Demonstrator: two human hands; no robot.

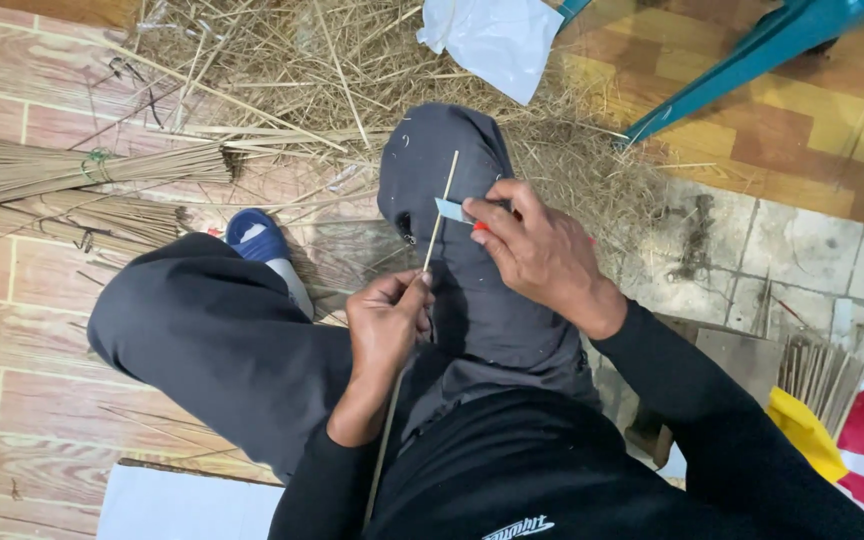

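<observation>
Left hand (384,322), fingers pinched shut, holds a thin pale bamboo stick (439,213) upright over the raised knee; right hand (537,250), fingers curled closed, presses a small silver blade (451,210) against it.

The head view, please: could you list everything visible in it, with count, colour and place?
thin stick: one, pale tan, held upright over the knee
blade: one, light blue-grey, against the stick
stick bundles: two, brown, far left on the floor
loose straw: a heap, yellowish, top centre
plastic bag: one, white, top centre
chair leg: one, teal, top right
slipper: one, blue, by the left leg
cut sticks: a cluster, brown, right
left hand: pinches the stick
right hand: holds the blade
</observation>
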